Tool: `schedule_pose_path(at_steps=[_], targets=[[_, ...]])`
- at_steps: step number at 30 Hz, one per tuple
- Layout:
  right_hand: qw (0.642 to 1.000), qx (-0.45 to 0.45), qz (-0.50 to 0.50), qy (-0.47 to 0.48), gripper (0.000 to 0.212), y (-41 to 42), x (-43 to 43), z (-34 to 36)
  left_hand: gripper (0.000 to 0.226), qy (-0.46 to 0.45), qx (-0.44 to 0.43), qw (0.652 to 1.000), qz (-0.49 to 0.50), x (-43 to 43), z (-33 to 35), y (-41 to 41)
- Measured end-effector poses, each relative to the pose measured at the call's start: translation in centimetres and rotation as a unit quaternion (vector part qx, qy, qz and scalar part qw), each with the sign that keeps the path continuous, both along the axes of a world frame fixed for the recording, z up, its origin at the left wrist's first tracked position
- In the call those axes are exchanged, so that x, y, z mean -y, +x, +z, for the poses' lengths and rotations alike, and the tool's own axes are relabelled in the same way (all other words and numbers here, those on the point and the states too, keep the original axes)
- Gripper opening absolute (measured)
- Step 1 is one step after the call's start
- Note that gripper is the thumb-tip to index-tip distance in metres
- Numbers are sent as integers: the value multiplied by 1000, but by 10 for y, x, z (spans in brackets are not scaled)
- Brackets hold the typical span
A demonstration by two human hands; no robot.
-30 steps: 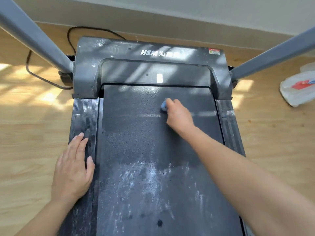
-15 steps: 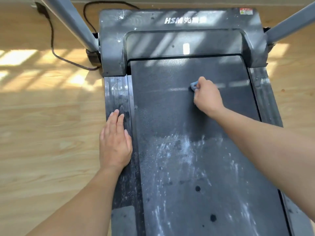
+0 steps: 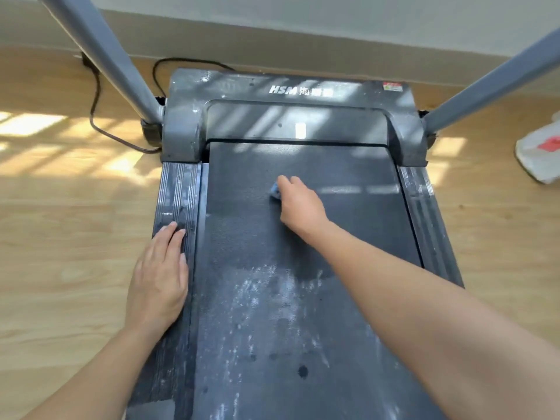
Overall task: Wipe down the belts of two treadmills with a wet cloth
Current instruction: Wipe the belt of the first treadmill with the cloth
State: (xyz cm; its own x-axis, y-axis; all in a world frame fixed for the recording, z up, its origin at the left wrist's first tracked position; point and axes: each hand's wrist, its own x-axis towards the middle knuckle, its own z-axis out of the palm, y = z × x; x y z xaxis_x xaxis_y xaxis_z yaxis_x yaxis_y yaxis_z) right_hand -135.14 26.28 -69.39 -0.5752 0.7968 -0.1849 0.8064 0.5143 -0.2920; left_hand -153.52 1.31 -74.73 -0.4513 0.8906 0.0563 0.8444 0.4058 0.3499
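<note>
A black treadmill belt (image 3: 248,237) runs down the middle of the view. Its far half looks dark and damp; its near half carries white dusty streaks. My right hand (image 3: 300,204) lies on the far part of the belt, fingers curled round a small blue cloth (image 3: 275,190) that shows only at my fingertips. My left hand (image 3: 159,274) rests flat, fingers straight, on the ribbed left side rail (image 3: 178,192).
The grey motor cover (image 3: 291,110) marked HSM closes the belt's far end. Two grey uprights (image 3: 103,47) slant up at left and right. A black power cable (image 3: 97,116) lies on the wooden floor at left. A white plastic bag (image 3: 542,153) sits at right.
My right hand with the cloth has slid left across the far part of the belt, toward its middle. My left hand stays on the side rail. The camera view has shifted.
</note>
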Motion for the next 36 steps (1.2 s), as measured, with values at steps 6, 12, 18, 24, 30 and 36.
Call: schedule_pose_path(at_steps=[6,12,18,24,30,36], targets=[[982,70,-171,34,29,204,-66,8,83,-33,-6,998,-48,63,3,56],[957,16,-281,67,18,183,-48,-3,86,-49,-63,996,-51,60,-6,62],[996,-47,-78,16,21,9,28,-14,85,-39,-74,995,-49,67,-6,55],[999,-14,48,2,31,-114,99,-7,83,-57,-82,994,-47,63,-4,55],[993,13,117,-19,33,-45,71,0,85,-45,-72,995,-44,71,-1,51],[998,17,-52,4,30,121,-5,-4,88,-52,-62,996,-43,67,0,56]])
